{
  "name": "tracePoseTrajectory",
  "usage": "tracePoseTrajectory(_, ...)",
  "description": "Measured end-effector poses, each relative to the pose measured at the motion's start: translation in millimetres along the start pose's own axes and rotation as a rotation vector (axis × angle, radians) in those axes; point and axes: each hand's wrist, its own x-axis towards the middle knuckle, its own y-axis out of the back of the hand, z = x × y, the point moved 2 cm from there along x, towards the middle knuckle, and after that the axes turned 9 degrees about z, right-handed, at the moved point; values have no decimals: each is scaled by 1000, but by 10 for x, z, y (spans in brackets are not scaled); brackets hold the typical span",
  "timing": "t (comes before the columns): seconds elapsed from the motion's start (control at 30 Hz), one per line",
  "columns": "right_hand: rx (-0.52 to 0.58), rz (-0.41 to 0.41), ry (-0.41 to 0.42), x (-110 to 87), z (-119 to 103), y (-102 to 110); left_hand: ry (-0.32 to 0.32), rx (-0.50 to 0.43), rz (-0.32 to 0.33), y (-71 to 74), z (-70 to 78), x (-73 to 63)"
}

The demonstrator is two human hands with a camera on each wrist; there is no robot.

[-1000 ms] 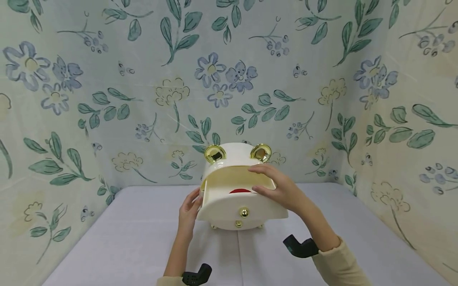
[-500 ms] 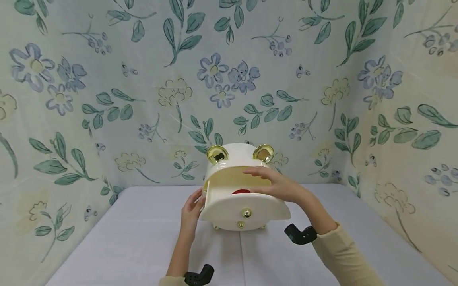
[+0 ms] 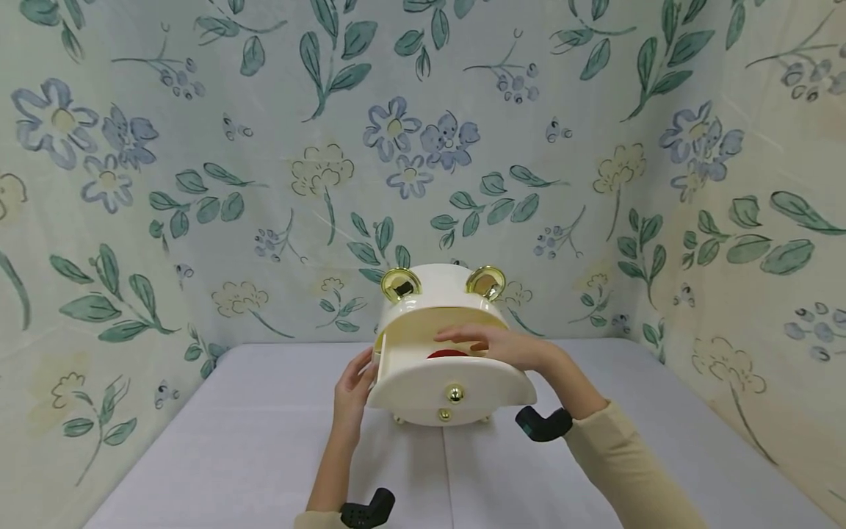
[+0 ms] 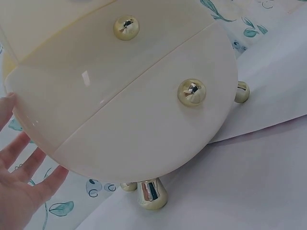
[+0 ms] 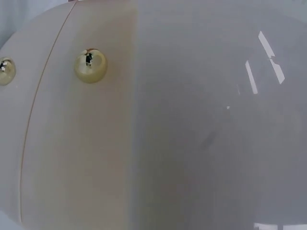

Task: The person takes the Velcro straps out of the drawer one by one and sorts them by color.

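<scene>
A white frog-shaped drawer box (image 3: pixel 429 286) with gold ring eyes stands mid-table. Its upper drawer (image 3: pixel 423 382), with a gold knob (image 3: pixel 454 394), is pulled out toward me. Inside the drawer shows a red object (image 3: pixel 446 353), mostly hidden behind the drawer front. My right hand (image 3: pixel 505 347) reaches over that front from the right, fingers pointing left above the red object. The left hand (image 3: pixel 353 389) rests against the box's left side. In the left wrist view the fingers (image 4: pixel 33 163) are spread, with tips at the rounded edge. The right wrist view shows glossy white surface and knobs, no fingers.
Below the upper drawer sits a lower front with its own gold knob (image 4: pixel 192 92). Short gold feet (image 4: pixel 152 194) hold the box off the white tablecloth (image 3: pixel 264 433). Floral fabric (image 3: pixel 423 147) hangs behind and at both sides.
My right hand has moved left and lower into the open drawer, its fingers now over the red object. The left hand stays at the box's side, and the drawer keeps its position.
</scene>
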Motion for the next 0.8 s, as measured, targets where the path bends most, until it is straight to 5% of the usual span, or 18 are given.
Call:
tracePoseTrajectory(0.33, -38, -121, 43, 11, 3, -29, 6, -7, -1, 7, -11, -17)
tracePoseTrajectory(0.8, 5, -75, 26, 27, 11, -23, 40, 30, -20, 1, 38, -3)
